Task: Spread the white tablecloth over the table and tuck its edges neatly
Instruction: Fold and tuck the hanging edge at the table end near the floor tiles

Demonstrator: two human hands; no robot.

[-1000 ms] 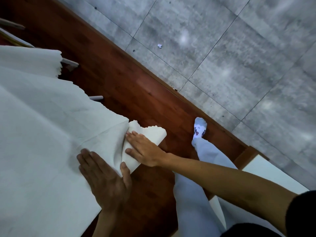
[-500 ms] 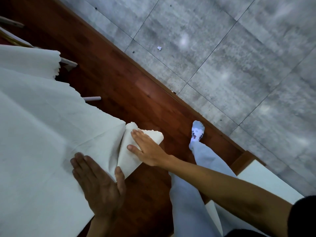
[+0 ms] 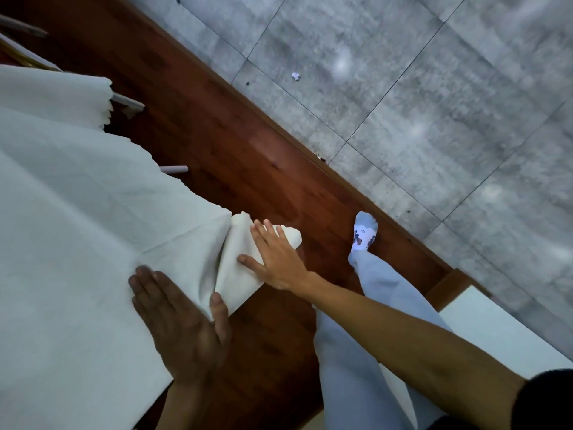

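Left hand (image 3: 183, 330) and right hand (image 3: 276, 259) press flat, fingers straight, on the tablecloth (image 3: 77, 243) corner fold

- Cloth (image 3: 77, 228) top, left of the left hand (image 3: 183, 330): broad bare surface, open to a hand from above.
- Cloth corner: taken up by the left hand, flat on top, and the right hand (image 3: 276, 259), flat on the hanging fold (image 3: 235, 274).
- Right forearm (image 3: 403, 330): crosses from lower right to the corner and bars that approach.
- Leg (image 3: 372, 305): stands near the corner, leaving a narrow strip of wood floor (image 3: 263, 352) between itself and the cloth edge.
- Rods (image 3: 175, 169): project from under the far cloth edge and obstruct passage along it.
- Wood floor between rods and foot (image 3: 364, 232): open.
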